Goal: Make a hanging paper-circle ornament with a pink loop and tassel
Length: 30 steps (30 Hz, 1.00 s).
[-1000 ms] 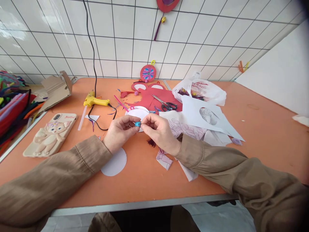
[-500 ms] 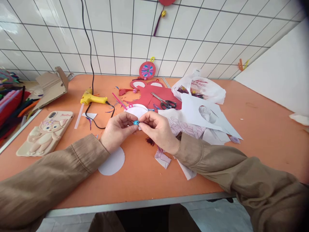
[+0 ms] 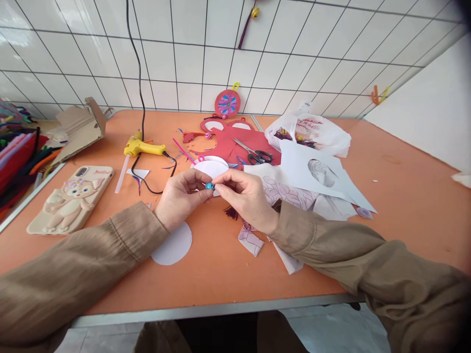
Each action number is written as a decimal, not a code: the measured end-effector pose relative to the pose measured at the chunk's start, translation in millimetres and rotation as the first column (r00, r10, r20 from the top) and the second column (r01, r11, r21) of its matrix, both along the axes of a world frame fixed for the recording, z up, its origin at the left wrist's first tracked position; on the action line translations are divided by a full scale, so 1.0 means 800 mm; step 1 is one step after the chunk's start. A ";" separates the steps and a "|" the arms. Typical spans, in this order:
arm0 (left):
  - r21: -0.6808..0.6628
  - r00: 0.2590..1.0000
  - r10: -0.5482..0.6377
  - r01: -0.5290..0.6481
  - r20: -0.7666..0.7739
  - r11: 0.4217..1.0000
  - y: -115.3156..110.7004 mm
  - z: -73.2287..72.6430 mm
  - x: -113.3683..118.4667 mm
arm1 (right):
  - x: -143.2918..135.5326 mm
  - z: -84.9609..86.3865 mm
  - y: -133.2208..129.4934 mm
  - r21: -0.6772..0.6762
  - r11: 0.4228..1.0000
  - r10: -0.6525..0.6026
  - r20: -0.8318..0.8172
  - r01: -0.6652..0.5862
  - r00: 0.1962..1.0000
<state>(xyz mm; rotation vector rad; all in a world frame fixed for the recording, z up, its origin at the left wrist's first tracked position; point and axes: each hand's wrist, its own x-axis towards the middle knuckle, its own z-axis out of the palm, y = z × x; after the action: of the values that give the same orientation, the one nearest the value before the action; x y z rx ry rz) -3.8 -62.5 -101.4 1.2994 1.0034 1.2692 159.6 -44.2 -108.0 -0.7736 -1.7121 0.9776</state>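
Note:
A small blue bell (image 3: 209,186) is pinched between the thumb and fingertips of my left hand (image 3: 183,196), above the middle of the table. My right hand (image 3: 247,196) is closed in a pinch, its thumb and forefinger tips touching the bell's right side. Whether a thin cord is between those right fingertips is too small to tell. A dark red tassel (image 3: 231,212) shows just under my right hand, partly hidden by it. Behind the fingers lies a white paper disc (image 3: 210,166) with a pink loop at its edge. Another white disc (image 3: 172,245) lies partly beneath my left sleeve.
A yellow glue gun (image 3: 145,147) with a black cord and a phone (image 3: 71,201) are at left. Scissors (image 3: 257,155) rest on red paper (image 3: 221,147). White cut sheets (image 3: 342,179) and a plastic bag (image 3: 331,132) lie right. A decorated red disc (image 3: 227,104) leans against the wall.
The whole view has shifted slightly. Both hands keep the same pinch at the blue bell, which has turned a little so its dark slot shows differently.

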 end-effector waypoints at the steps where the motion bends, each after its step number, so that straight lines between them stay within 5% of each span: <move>1: -0.002 1.000 0.004 -0.004 -0.004 1.000 0.000 0.000 0.000 | 0.000 -0.001 0.000 -0.008 1.000 0.000 0.004 0.000 1.000; 30: 0.025 0.999 0.006 -0.007 0.048 1.000 -0.001 0.002 -0.001 | -0.001 -0.004 -0.001 -0.101 0.993 0.051 -0.032 -0.054 0.998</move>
<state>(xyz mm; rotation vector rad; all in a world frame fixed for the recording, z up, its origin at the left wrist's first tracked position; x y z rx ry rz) -4.2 -63.1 -99.6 1.2798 0.9616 1.3160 158.7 -45.4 -110.9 -0.7797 -1.6748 1.1139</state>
